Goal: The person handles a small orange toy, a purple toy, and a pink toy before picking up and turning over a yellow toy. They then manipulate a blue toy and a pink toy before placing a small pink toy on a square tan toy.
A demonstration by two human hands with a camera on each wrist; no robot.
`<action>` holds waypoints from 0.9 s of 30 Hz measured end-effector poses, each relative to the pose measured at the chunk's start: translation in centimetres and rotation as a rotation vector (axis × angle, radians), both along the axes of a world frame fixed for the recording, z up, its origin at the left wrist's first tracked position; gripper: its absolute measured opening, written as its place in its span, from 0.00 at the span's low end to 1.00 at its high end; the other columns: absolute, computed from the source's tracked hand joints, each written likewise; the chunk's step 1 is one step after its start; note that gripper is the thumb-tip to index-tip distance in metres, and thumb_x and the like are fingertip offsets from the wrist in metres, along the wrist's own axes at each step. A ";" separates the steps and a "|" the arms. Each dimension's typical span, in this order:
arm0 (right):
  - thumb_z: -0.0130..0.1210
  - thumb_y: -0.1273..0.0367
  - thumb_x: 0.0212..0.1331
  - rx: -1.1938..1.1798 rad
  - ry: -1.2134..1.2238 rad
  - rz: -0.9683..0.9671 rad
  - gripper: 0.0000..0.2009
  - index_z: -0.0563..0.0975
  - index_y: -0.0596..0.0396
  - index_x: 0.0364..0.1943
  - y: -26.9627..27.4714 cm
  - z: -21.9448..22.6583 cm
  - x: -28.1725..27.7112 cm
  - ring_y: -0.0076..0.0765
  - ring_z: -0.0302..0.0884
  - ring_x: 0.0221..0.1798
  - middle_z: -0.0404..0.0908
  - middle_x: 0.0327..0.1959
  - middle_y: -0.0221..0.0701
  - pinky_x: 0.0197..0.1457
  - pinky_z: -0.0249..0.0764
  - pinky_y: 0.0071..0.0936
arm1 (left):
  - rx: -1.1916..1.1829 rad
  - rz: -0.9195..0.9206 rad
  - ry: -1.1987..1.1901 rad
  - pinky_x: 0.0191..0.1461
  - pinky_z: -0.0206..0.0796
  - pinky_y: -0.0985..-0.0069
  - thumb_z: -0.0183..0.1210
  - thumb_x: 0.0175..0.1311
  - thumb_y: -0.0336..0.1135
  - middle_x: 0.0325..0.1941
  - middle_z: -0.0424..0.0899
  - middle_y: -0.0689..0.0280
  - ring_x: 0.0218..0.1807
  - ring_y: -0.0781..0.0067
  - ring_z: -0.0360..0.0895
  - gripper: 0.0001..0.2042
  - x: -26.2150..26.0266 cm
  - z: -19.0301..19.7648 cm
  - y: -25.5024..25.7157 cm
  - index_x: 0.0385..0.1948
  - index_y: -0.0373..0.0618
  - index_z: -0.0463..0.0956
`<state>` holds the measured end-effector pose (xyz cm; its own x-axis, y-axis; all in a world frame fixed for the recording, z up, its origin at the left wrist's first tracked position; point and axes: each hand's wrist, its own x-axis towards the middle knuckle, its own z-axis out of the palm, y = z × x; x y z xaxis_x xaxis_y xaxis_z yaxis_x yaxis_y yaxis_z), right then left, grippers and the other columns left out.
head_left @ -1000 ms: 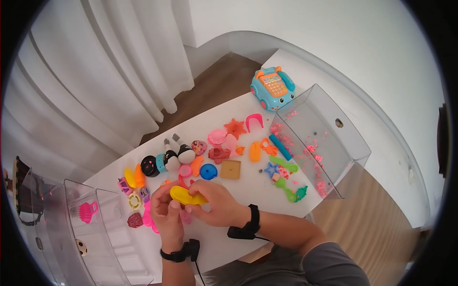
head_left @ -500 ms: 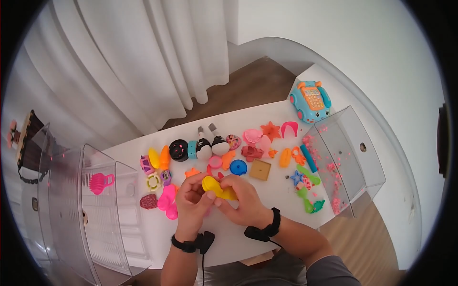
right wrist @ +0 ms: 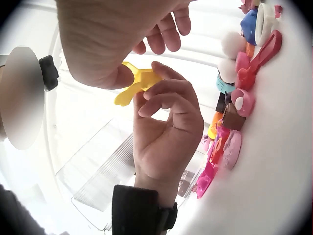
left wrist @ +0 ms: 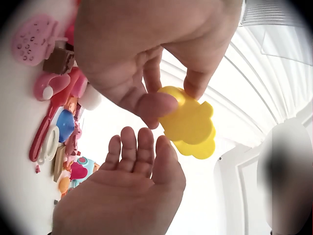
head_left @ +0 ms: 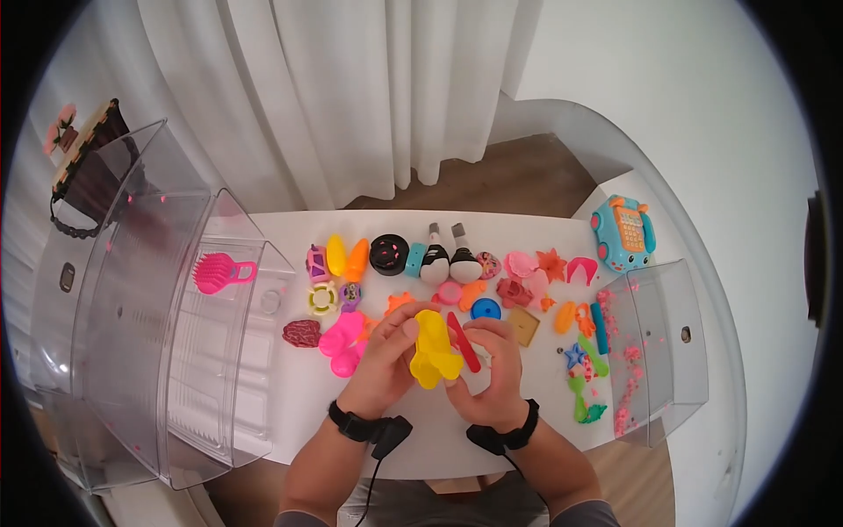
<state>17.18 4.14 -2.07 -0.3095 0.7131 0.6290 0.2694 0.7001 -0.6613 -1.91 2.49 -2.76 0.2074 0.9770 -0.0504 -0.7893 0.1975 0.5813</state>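
At ten o'clock from the yellow toy (head_left: 432, 342), a pink brush (head_left: 221, 273) lies in a clear box (head_left: 132, 281), whose walls would keep it apart from the loose toys on the counter (head_left: 430, 439). The left hand (head_left: 379, 364) pinches the yellow toy above the counter, its grip clamped at one edge, which leaves most of the toy uncovered and probably easy to turn. The right hand's (head_left: 493, 378) grip is apart, fingers loosely extended, thumb at the toy's edge, perhaps steadying it. At two o'clock is a toy phone (head_left: 625, 235); at three, a second clear box (head_left: 685, 369) holds pink bits (head_left: 632, 354).

The left wrist view shows the toy's broad face and the right palm; the right wrist view shows its narrower side. Both reveal a brown block (left wrist: 59, 60), which I cannot find in the head view.
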 end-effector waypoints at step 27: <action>0.76 0.69 0.51 -0.020 0.036 0.082 0.31 0.72 0.54 0.58 0.1 0.1 -0.1 0.50 0.82 0.56 0.81 0.56 0.45 0.59 0.78 0.40 | -0.027 -0.275 0.004 0.61 0.78 0.71 0.68 0.71 0.49 0.58 0.82 0.60 0.59 0.69 0.83 0.29 0.6 -1.2 0.1 0.63 0.43 0.66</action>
